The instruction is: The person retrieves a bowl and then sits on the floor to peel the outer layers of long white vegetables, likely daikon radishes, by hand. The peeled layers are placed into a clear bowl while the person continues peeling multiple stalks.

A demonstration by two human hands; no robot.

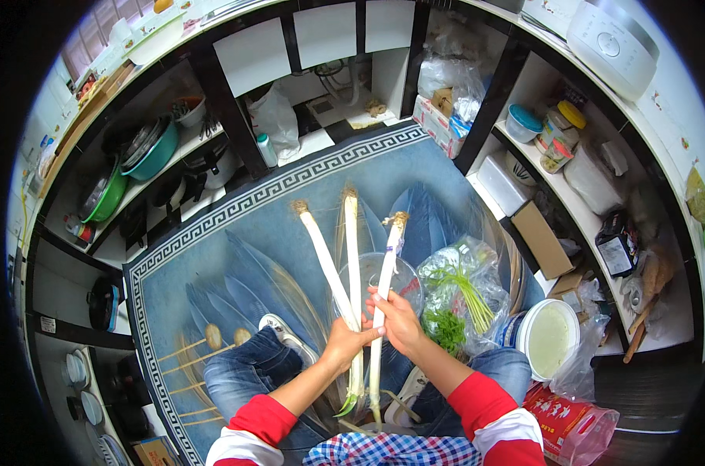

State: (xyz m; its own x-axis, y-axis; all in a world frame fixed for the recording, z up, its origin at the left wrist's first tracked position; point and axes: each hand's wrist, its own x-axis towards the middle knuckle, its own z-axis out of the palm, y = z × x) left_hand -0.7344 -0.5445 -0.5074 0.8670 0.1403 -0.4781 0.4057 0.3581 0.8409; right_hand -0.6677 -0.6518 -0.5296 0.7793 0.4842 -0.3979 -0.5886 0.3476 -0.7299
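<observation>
My left hand (342,342) grips two long white leek-like onion stalks, an outer one (324,256) and an inner one (353,244). Their root ends point away from me and fan apart, while a green tip shows near my lap. In my right hand (402,323) is a third onion stalk (390,262) with a bit of purple band around it. Its lower end has a withered leaf (403,405). My hands are close together, with my left thumb near the third stalk. Beneath the stalks stands a clear plastic bin (413,285), partly hidden by them.
To the right, a clear plastic bag (469,250) holds or underlies green stems (472,297) and feathery leafy herbs (445,329). A white bucket (553,338) stands beside my right knee, near a red plastic bag (562,422). Open shelves (585,198) surround the blue patterned mat (195,262).
</observation>
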